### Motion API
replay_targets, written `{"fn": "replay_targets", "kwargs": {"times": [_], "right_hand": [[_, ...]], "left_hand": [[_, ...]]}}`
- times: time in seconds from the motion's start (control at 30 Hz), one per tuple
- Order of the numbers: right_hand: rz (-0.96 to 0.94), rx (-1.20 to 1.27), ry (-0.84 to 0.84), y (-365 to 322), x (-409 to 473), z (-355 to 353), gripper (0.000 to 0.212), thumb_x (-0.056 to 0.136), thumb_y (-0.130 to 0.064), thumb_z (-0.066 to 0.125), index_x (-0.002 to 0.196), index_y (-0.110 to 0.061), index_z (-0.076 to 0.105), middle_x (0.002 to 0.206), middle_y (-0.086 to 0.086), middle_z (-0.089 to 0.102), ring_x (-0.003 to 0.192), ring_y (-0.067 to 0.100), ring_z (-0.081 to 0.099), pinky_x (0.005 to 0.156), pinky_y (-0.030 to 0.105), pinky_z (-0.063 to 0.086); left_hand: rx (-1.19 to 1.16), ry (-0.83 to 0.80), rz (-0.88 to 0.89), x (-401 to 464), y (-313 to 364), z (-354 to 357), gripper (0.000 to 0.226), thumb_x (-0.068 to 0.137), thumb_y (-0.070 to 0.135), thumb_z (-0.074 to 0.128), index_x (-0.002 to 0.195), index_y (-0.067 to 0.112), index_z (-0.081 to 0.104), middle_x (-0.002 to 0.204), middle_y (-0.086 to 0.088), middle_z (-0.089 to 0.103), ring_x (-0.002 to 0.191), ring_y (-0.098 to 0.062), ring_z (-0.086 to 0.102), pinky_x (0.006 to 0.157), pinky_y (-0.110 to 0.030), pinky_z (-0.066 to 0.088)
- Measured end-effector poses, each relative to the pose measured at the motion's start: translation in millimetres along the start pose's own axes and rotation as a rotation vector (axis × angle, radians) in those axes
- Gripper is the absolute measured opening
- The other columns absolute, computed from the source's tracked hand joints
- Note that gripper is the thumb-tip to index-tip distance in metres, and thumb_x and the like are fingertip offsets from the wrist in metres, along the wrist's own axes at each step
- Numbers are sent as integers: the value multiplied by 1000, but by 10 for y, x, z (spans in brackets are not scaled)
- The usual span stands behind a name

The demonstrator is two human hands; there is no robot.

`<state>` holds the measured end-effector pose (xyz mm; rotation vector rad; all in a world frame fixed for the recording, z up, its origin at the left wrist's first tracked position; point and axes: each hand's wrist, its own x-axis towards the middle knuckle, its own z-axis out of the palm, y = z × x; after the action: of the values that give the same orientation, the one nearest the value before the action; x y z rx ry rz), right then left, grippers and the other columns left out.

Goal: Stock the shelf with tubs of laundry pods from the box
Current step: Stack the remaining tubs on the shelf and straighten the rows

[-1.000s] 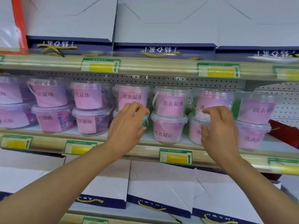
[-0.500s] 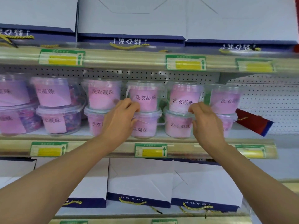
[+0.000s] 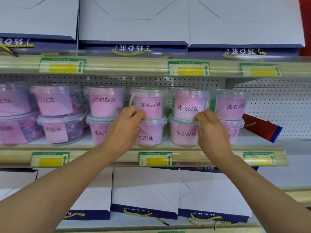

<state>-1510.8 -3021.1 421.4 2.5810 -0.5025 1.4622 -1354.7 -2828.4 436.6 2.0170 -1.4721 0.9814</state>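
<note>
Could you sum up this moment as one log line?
phase: straightening stacked tubs | left hand: grips lower tub | right hand: grips neighbouring lower tub | shelf: two tiers

Bright, even, cool-toned light with only soft shadows under each shelf (image 3: pixel 151 148). Faint glare streaks the clear rail strips over the price tags (image 3: pixel 188 68). The picture is slightly soft overall; wide-angle distortion bows shelf lines and smears detail at the left edge.

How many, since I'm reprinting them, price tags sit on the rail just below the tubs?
3: left tag, middle tag, right tag, all on the rail. Parts of it are covered, so another could be hidden.
</note>
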Motion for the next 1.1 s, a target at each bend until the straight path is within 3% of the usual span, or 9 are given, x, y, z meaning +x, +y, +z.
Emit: {"fn": "replay_targets", "kwargs": {"times": [0.13,0.27,0.37,0.47,0.63,0.8,0.93,1.1], "right_hand": [[31,14,25,-127,-82,-40,51,51,22,66,96,-1,60,98,16,56,80,35,58,44,33,45],[-50,48,20,-399,-154,-88,52,54,12,74,102,-1,62,103,16,59,87,36,59,55,32,48],[-117,93,-27,-629,-162,-93,54,57,7,74,109,-1,61,110,15,59,99,34,58,68,36,52],[-167,130,-70,-875,-123,-73,58,61,0,78,115,-1,57,112,15,58,104,35,57,80,40,52],[-230,129,-61,-1328,-14,-9,59,57,-3,82,111,-3,59,104,13,62,94,33,61,73,35,53],[-245,190,-108,-1743,75,170,48,64,-1,76,108,-3,58,109,13,58,100,33,56,74,36,50],[-224,162,-94,-2077,118,302,45,62,-1,78,104,-3,60,106,13,59,96,34,58,66,36,51],[-185,140,-23,-2574,260,432,45,60,1,79,101,-4,62,100,13,62,90,36,60,69,35,51]], "left_hand": [[1,-39,-50,-69,6,-65,41,66,-9,70,102,8,58,105,-8,54,93,-28,56,53,-40,51],[30,-62,-100,-260,14,-227,51,71,2,71,117,14,55,120,-3,51,106,-25,54,70,-40,53],[98,-69,-156,-467,-62,-418,52,69,5,72,118,14,56,118,-4,55,100,-27,57,72,-34,47],[136,-117,-172,-684,-223,-648,49,67,6,74,113,12,59,111,-6,58,95,-31,60,74,-37,51],[209,-90,-293,-1034,-592,-1035,49,74,15,74,119,14,56,116,-5,56,100,-29,58,76,-33,44],[212,-48,-390,-1253,-1010,-1281,47,77,15,70,121,17,53,118,-2,54,104,-28,55,75,-33,43],[181,-13,-379,-1333,-1440,-1328,49,72,12,73,117,16,54,113,-4,55,100,-29,55,74,-36,47],[172,41,-266,-1303,-2005,-1370,49,61,6,78,105,11,59,103,-9,58,92,-35,56,68,-39,49]]}}
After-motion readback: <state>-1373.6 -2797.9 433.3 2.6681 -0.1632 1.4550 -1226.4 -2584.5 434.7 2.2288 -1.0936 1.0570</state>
